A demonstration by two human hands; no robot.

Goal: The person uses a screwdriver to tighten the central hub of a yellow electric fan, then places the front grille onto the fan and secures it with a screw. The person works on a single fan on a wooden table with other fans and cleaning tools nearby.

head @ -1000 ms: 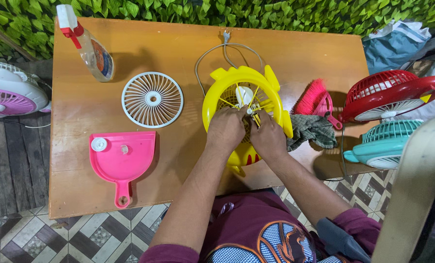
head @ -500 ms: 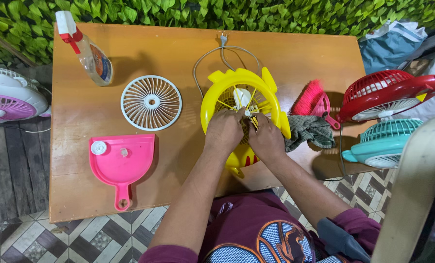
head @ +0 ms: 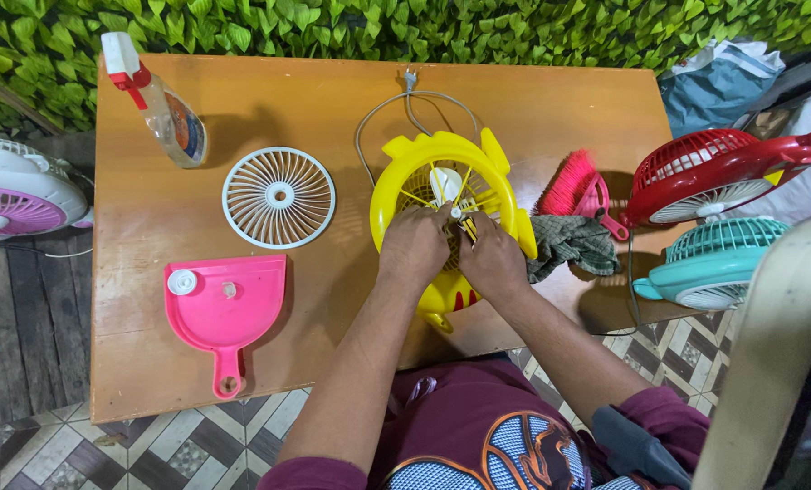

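Both hands met at the centre of the frame, over the open face of a yellow fan [head: 442,195] that lay on its back on the wooden counter [head: 333,100]. The left hand [head: 415,249] was curled with its fingertips [head: 442,216] pinching at the white hub, and the right hand [head: 489,259] was closed the same way just beside it (what exactly the fingers gripped was too small to tell). The fan's grey cord [head: 405,104] looped toward the top of the frame.

Left of the fan lay a round white grille [head: 278,198], apart from it. Below that, at lower left, sat a pink dustpan [head: 222,313] carrying a small white cap [head: 181,282]. A spray bottle [head: 165,109] with a red trigger lay at upper left.

To the right of the hands, a grey-green cloth [head: 573,245] touched the fan's rim, with a pink brush [head: 576,186] just above it. Farther right stood a red fan [head: 709,172] and a teal fan [head: 718,263]; a white and purple fan [head: 15,195] sat off the counter's left edge.
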